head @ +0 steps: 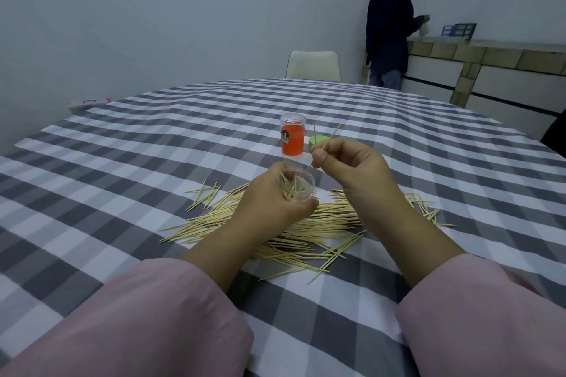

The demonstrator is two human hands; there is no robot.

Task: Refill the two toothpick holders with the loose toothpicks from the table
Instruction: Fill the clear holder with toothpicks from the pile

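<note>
The left hand is curled round a clear holder, fingers wrapped behind it and thumb along its near side, holding it tipped so that its open mouth faces the camera. A few toothpicks already lie inside it. The right hand is raised just beside and slightly above the holder, with its thumb and forefinger pinching a few toothpicks; their lower tips point down toward the holder's rim and their upper ends splay apart. The other fingers of that hand are folded into the palm. Both forearms come out of pink sleeves.

Under and around the hands, the loose toothpicks lie scattered in a broad heap on the surface, which is covered with a grey and white checked cloth. Some stray ones lie apart to the left of the heap and others to its right.

Behind the hands stands the second holder, upright, orange below and clear at the top. A green lid sits just to its right, partly hidden by the right hand.

At the far edge of the surface is a pale chair. A person in dark clothes stands at a tiled counter in the corner.
</note>
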